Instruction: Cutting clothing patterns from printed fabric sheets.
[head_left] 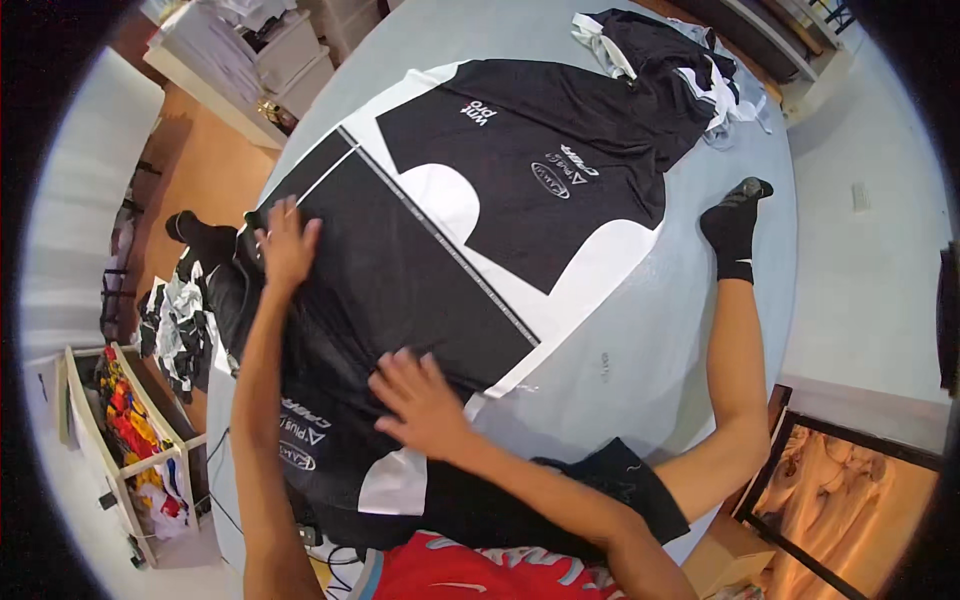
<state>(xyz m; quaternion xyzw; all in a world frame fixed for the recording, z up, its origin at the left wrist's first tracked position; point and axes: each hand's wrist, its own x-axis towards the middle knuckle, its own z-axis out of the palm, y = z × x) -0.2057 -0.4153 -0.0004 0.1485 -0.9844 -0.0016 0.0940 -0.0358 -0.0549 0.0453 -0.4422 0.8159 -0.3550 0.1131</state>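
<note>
A large sheet of black and white jersey fabric (560, 130) lies spread over the pale grey table, with white lettering and logos on its black areas. Toward me, a black section bordered by a narrow patterned strip (470, 270) has its near end gathered over my lap. My left hand (287, 245) rests on the left edge of that black section, fingers spread. Lower and to the right, my right hand (425, 405) lies on the same cloth with its fingers apart. Neither hand grips anything; both palms are hidden.
A heap of black and white cloth (690, 70) sits at the table's far right. My right leg stretches along the right side, ending in a black sock (733, 230). To the left are a cloth pile (175, 325) and a wooden rack (130, 450) of colourful fabric.
</note>
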